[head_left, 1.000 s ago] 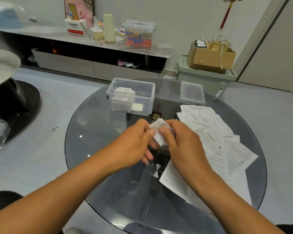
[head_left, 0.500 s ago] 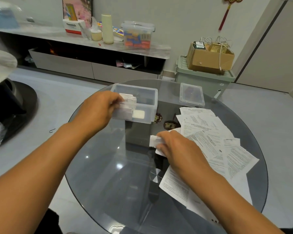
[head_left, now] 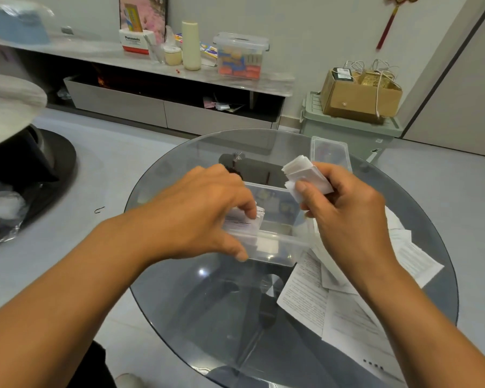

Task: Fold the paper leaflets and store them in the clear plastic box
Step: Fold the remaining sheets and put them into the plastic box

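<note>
- Over the clear plastic box [head_left: 275, 247], our left hand [head_left: 199, 217] curls its fingers onto the stored folded leaflets [head_left: 242, 224] inside.
- Our right hand [head_left: 345, 208] pinches a folded leaflet [head_left: 305, 175] above the box.
- Unfolded leaflets [head_left: 319, 298] lie beside it on the round glass table [head_left: 193, 289].
- Beyond, the box lid [head_left: 331, 152], grey floor [head_left: 118, 163], and a low cabinet [head_left: 163, 107].

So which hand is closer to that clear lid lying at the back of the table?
The right hand. It holds a folded leaflet up just in front of the lid. The left hand is further off, gripping the clear plastic box.
</note>
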Available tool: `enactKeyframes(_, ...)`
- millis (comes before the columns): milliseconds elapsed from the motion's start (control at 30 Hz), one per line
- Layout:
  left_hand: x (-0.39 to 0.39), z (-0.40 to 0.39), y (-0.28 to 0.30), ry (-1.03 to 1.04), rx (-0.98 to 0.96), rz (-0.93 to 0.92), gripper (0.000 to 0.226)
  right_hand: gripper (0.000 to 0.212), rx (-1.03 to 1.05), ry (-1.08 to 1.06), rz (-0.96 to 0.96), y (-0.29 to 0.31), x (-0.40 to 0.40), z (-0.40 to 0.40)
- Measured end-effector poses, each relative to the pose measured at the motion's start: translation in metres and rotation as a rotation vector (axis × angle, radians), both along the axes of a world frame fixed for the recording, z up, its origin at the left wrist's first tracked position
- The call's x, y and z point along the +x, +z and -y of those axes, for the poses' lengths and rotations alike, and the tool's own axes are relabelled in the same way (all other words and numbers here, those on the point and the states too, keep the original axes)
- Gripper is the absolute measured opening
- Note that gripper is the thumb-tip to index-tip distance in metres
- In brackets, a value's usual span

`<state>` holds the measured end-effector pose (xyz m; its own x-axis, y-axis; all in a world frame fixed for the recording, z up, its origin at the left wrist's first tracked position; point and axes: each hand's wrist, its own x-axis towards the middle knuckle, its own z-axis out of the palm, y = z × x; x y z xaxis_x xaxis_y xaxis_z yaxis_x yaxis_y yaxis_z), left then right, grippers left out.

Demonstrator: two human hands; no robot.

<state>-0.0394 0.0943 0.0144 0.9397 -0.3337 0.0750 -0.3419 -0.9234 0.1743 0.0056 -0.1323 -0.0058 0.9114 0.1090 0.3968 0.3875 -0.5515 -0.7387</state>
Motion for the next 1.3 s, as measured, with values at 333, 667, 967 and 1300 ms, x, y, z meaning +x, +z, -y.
enactKeyframes(333,0.014,0.027,-0.024,0.026,0.353,0.129,0.095,0.022,-0.007,0.034,-0.044,0.0,0.002,-0.002)
enactKeyframes(667,0.027,0.028,-0.032,0.021,0.403,0.067,0.056,0.011,-0.374,0.101,0.048,0.014,0.004,-0.008)
enactKeyframes(967,0.021,0.002,-0.018,0.031,-0.261,-0.131,0.063,0.011,-1.082,0.265,-0.011,0.023,0.033,-0.062)
enactKeyframes(1300,0.022,-0.02,-0.015,0.039,-0.445,-0.096,0.065,0.022,-1.121,0.33,-0.085,0.014,0.051,-0.088)
